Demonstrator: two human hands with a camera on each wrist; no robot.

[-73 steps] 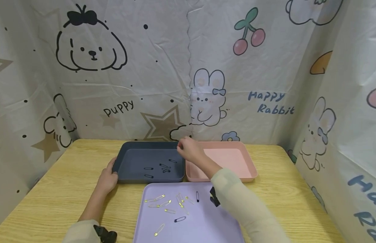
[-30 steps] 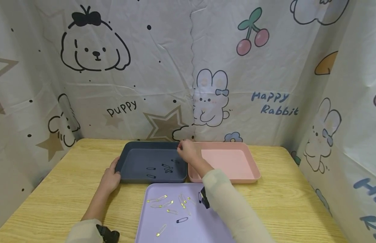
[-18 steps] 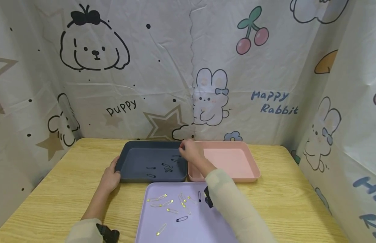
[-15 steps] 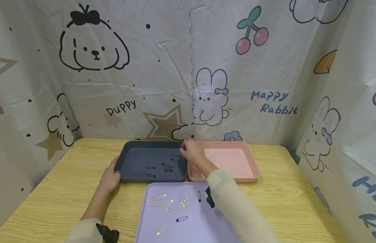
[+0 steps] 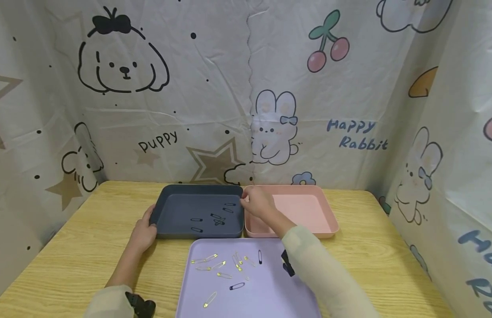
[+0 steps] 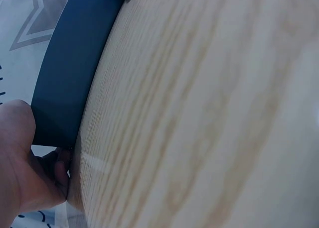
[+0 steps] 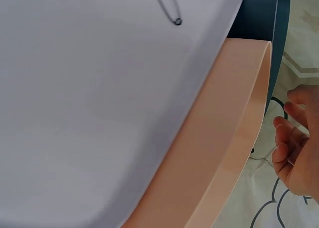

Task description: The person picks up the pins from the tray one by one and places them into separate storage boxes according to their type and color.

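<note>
My left hand [image 5: 142, 234] grips the left side of the dark blue tray [image 5: 178, 201], thumb against its wall in the left wrist view. Several black safety pins [image 5: 196, 219] lie in that tray, mostly toward its right half. Over the seam between the dark tray and the pink tray [image 5: 301, 207] hovers my right hand [image 5: 259, 202]. Its fingers are loosely bent with nothing between them in the right wrist view. Nearer me, a lilac tray [image 5: 285, 291] carries several gold safety pins [image 5: 224, 275] and two black ones, one a black safety pin [image 5: 237, 286] near the middle.
Both back trays stand side by side on the wooden table [image 5: 373, 256], close to a printed curtain [image 5: 214, 88]. The lilac tray sits right in front of them. My right sleeve [image 5: 329, 269] passes over its right side.
A further black safety pin now lies at the dark tray's right side, below where my right hand was. That hand has drawn back to the right. My left hand keeps its grip.
</note>
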